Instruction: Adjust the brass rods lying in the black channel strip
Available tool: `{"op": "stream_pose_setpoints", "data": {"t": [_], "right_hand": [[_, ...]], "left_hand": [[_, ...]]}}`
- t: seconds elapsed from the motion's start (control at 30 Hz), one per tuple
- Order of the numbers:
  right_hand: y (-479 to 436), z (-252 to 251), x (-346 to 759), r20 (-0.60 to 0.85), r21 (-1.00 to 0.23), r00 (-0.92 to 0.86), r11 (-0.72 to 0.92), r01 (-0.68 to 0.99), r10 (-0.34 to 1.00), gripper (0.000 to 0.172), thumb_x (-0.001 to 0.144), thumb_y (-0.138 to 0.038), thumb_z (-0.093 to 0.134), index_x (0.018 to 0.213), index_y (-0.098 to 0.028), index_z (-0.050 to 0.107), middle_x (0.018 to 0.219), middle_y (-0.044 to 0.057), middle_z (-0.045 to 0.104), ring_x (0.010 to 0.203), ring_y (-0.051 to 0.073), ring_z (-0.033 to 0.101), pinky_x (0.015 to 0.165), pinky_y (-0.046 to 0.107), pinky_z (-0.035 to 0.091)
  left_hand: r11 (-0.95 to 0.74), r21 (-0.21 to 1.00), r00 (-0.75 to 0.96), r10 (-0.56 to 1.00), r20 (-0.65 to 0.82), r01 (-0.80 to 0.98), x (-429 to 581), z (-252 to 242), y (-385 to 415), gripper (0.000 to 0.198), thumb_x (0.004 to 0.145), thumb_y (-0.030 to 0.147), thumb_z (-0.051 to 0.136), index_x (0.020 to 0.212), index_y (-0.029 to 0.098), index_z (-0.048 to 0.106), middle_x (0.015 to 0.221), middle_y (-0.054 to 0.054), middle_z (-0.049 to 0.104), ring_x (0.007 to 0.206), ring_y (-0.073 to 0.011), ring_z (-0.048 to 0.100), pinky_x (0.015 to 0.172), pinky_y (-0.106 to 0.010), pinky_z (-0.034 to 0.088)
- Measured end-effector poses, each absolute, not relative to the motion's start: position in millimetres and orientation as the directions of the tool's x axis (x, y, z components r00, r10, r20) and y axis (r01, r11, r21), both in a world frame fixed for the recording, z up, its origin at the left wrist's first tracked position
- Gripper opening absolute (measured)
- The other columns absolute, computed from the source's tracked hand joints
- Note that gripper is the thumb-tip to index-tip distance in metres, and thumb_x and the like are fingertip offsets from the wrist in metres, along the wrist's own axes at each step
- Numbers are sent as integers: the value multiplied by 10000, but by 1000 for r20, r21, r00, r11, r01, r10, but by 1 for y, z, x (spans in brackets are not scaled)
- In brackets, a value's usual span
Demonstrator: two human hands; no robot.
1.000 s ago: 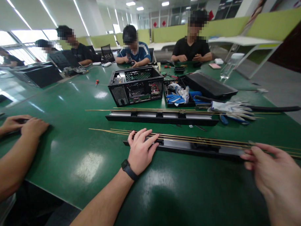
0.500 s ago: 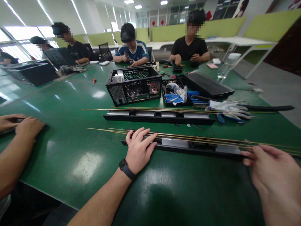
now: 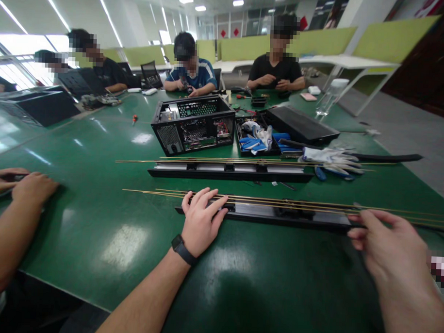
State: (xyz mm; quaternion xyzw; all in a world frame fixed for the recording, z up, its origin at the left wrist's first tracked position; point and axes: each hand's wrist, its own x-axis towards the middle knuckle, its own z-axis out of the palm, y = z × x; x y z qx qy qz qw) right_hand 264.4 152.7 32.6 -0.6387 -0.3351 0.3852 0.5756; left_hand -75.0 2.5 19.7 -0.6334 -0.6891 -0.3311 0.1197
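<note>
A long black rail (image 3: 256,217) with a silvery inner face lies across the green table in front of me. Several thin brass-coloured rods (image 3: 257,201) run lengthwise over it and stick out past both its ends. My left hand (image 3: 202,217), a dark watch on its wrist, rests with fingers spread across the rods and the rail's left part. At the right end, my right hand (image 3: 390,250) has thumb and fingers closed around the rail's edge, close beside the rods. Its fingertips partly hide that end.
Behind lies a second rail (image 3: 229,175) with rods on top. Farther back are an opened computer case (image 3: 194,124), a tray of gloves (image 3: 257,138), a loose white glove (image 3: 331,158) and a clear bottle (image 3: 330,97). A co-worker's hands (image 3: 32,184) are at the left; others sit opposite.
The whole view has shifted slightly, so things appear a little farther left. Both my hands keep their places on the rail. The co-worker at the back right has raised their hands.
</note>
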Motion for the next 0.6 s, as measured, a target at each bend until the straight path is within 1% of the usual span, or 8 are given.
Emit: {"op": "stream_pose_setpoints", "data": {"t": [0.07, 0.17, 0.37, 0.5, 0.6], "right_hand": [[153, 32, 265, -105, -993, 460, -115, -6, 882, 216, 739, -158, 715, 892, -202, 569, 738, 49, 666, 383, 149, 515, 275, 202, 301], [155, 28, 266, -91, -995, 439, -97, -9, 894, 230, 728, -138, 730, 856, -203, 550, 750, 55, 669, 412, 154, 544, 286, 197, 314], [156, 30, 268, -113, -993, 549, -107, -44, 828, 262, 729, -73, 700, 855, -213, 518, 745, 32, 644, 466, 166, 593, 306, 191, 336], [154, 30, 265, -121, -992, 468, -129, -16, 876, 213, 736, -105, 720, 858, -187, 565, 789, 70, 678, 440, 169, 579, 277, 204, 314], [154, 29, 265, -128, -992, 437, -116, -54, 890, 239, 710, -109, 734, 864, -188, 570, 780, 67, 680, 440, 168, 576, 284, 200, 318]], "left_hand": [[-23, 302, -166, 794, 584, 953, -75, 20, 2, 263, 986, 324, 656, 1238, 347, 726, 1339, -56, 708, 1332, -283, 587, 1189, -553, 250], [-23, 303, -167, 796, 583, 953, -76, 20, 2, 266, 986, 322, 657, 1242, 348, 723, 1344, -56, 705, 1332, -282, 588, 1192, -551, 247], [-28, 302, -164, 791, 589, 953, -77, 17, 2, 269, 982, 331, 664, 1244, 353, 721, 1345, -52, 703, 1327, -284, 592, 1186, -555, 252], [-26, 301, -163, 793, 586, 953, -77, 17, 3, 278, 979, 331, 669, 1252, 352, 719, 1353, -57, 699, 1332, -282, 587, 1185, -554, 252], [-25, 300, -163, 795, 584, 953, -77, 18, 3, 270, 979, 328, 669, 1243, 348, 724, 1356, -62, 699, 1332, -282, 586, 1186, -554, 252]]}}
